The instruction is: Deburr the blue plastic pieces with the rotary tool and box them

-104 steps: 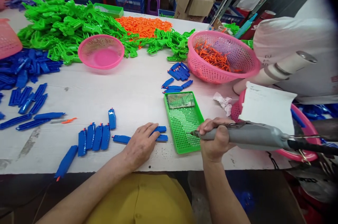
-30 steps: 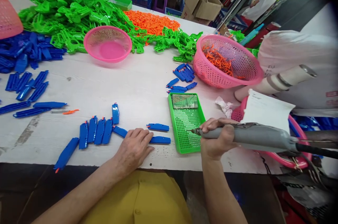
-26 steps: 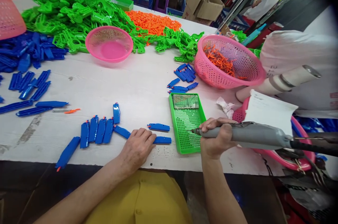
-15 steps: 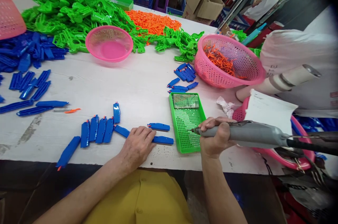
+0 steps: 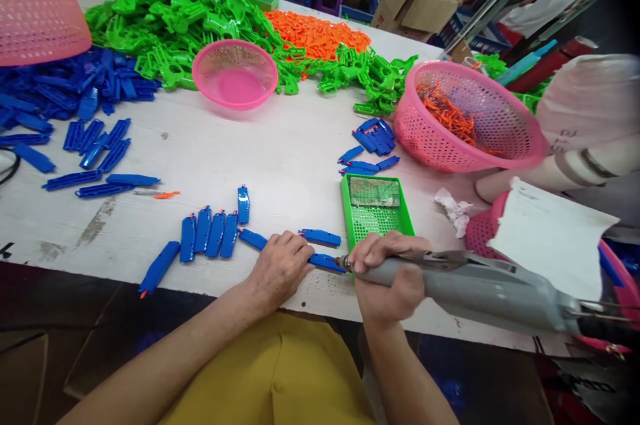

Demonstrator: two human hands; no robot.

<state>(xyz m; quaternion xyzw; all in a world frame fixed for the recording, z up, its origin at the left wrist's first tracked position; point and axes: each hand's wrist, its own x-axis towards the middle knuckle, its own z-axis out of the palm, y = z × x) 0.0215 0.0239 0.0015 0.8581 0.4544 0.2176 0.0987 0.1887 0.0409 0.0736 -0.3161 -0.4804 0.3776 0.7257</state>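
The left hand (image 5: 281,267) lies palm down on the white table (image 5: 280,151), fingers pressed together on a blue plastic piece (image 5: 326,262) at the near edge. That piece is long, flat and narrow, bright blue, lying roughly left to right; its left part is hidden under the fingers and its right end meets the tip of the grey power screwdriver (image 5: 465,283). The right hand (image 5: 393,275) is wrapped tight around the front of that tool's barrel, which runs off to the right, and the tip points left, touching the piece.

Just beyond it lies a second blue piece (image 5: 321,236) of the same shape, apart from the hand. Left of the left hand, 4 blue pieces (image 5: 209,233) with small orange tips lie side by side, with 1 more (image 5: 243,204) just behind them, 1 slanted piece (image 5: 253,238) between them and the hand, and another (image 5: 159,268) at the near left edge.

Just behind the right hand sits a green perforated tray (image 5: 380,217) with a greyish pad at its far end. Farther right stands a large pink basket (image 5: 470,119) holding orange parts; a small cluster of blue pieces (image 5: 374,137) lies at its left. A smaller pink basket (image 5: 235,73) sits mid-table, before heaps of green parts (image 5: 170,11) and orange parts (image 5: 313,31). A pile of blue parts (image 5: 60,95) fills the far left.
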